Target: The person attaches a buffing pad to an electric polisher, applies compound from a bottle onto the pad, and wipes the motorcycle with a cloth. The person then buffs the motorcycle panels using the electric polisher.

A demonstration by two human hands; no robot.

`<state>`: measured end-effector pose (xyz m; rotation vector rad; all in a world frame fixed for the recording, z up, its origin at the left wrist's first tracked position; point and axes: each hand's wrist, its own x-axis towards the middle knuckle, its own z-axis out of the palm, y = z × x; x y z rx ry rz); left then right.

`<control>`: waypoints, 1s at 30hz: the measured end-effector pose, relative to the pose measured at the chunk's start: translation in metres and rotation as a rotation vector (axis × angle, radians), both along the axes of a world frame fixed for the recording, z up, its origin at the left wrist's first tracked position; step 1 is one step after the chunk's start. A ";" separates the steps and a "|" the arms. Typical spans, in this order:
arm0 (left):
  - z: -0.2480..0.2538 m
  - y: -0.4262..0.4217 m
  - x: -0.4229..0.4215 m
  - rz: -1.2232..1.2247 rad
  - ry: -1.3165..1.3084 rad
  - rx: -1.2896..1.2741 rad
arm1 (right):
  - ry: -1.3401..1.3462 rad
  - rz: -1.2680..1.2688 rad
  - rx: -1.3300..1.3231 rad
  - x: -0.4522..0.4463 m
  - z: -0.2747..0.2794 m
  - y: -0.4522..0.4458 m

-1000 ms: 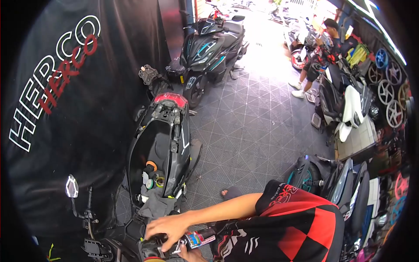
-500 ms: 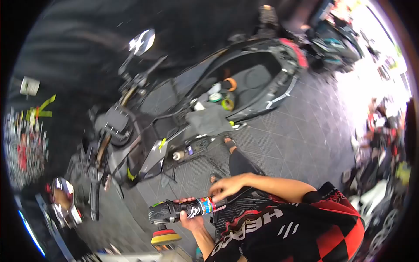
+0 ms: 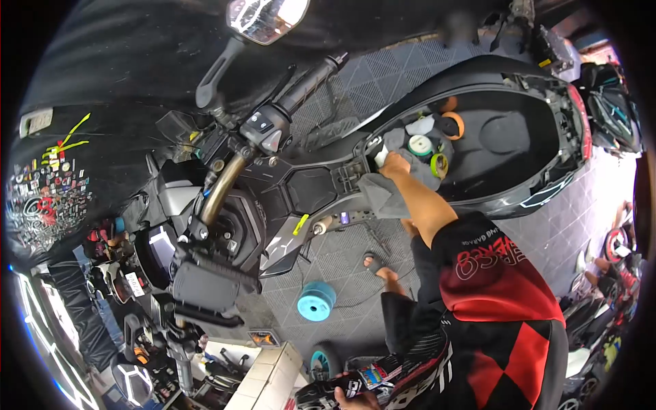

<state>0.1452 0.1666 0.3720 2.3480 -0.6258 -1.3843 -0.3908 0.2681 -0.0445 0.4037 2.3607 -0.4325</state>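
Note:
At the bottom edge, my left hand (image 3: 359,401) is closed around a cordless polisher (image 3: 321,396) with a brightly stickered body; its pad is out of view. My right arm stretches to the open under-seat compartment (image 3: 533,181) of a dark scooter. There my right hand (image 3: 396,166) has its fingers closed on a small white container (image 3: 380,156) at the compartment's front end. Close to this hand are a white-lidded round tub (image 3: 419,145), a yellow-green tape roll (image 3: 439,165) and an orange ring (image 3: 453,126). A grey cloth (image 3: 383,195) drapes over the compartment's near edge.
The scooter's handlebar (image 3: 301,92) and mirror (image 3: 268,17) stick up at the upper left. A blue cylinder (image 3: 316,301) stands on the tiled floor. White boxes (image 3: 268,379) and another mirror (image 3: 132,384) are at lower left. More motorcycles line the right side.
My right hand has left the polisher and reached into the scooter's compartment. The polisher in my left hand now sits lower in view. The view has shifted closer to the scooter.

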 end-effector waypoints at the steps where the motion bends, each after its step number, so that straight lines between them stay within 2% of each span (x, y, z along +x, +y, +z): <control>1: -0.032 -0.015 0.076 -0.104 0.057 0.084 | -0.059 0.011 0.037 -0.001 -0.006 -0.001; 2: -0.033 -0.017 0.074 -0.082 0.082 0.084 | -0.057 0.029 0.037 -0.001 -0.007 0.000; 4: -0.010 -0.015 -0.009 -0.039 0.151 0.085 | -0.032 0.063 0.038 -0.001 -0.005 0.003; 5: -0.046 -0.041 0.057 0.161 0.272 0.176 | -0.078 0.029 0.009 -0.006 -0.002 0.010; 8: -0.003 -0.034 -0.061 -0.105 0.242 0.040 | -0.121 -0.058 -0.024 -0.021 0.050 0.039; 9: 0.002 -0.040 -0.077 -0.161 0.225 0.026 | -0.099 0.063 -0.038 -0.024 0.072 0.052; 10: -0.009 -0.058 -0.059 -0.161 0.239 0.048 | -0.093 0.180 0.033 -0.027 0.095 0.058; 12: -0.030 -0.082 -0.055 -0.266 0.269 0.086 | -0.036 0.263 0.139 -0.031 0.102 0.073; 13: -0.038 -0.088 -0.062 -0.334 0.293 0.102 | -0.025 0.251 0.245 -0.036 0.140 0.074; 14: -0.044 -0.094 -0.068 -0.409 0.324 0.113 | 0.013 0.143 0.222 -0.034 0.157 0.088; 16: -0.055 -0.108 -0.074 -0.557 0.401 0.142 | -0.009 -0.116 -0.029 -0.029 0.176 0.124; 18: -0.062 -0.128 -0.074 -0.699 0.488 0.154 | 0.019 -0.556 -0.369 -0.021 0.123 0.163; 20: -0.065 -0.149 -0.069 -0.803 0.572 0.162 | 0.027 -1.137 -0.849 0.023 0.211 0.166; 22: -0.067 -0.172 -0.058 -0.882 0.650 0.163 | 0.149 -1.107 -0.892 0.072 0.252 0.181; 24: -0.071 -0.191 -0.048 -0.952 0.729 0.165 | 0.280 -0.886 -0.755 0.136 0.280 0.192; 26: -0.072 -0.211 -0.036 -1.021 0.783 0.164 | 0.649 -0.705 -0.556 0.215 0.310 0.178; 27: -0.074 -0.224 -0.030 -1.058 0.805 0.153 | 0.596 -0.737 -0.641 0.246 0.306 0.178; 28: -0.077 -0.235 -0.024 -1.106 0.824 0.142 | 0.634 -0.704 -0.636 0.285 0.327 0.168; 29: -0.082 -0.251 -0.017 -1.165 0.852 0.106 | 0.691 -0.657 -0.752 0.318 0.326 0.165; 30: -0.092 -0.256 -0.009 -1.444 0.810 -0.239 | 0.713 -0.623 -0.669 0.351 0.339 0.156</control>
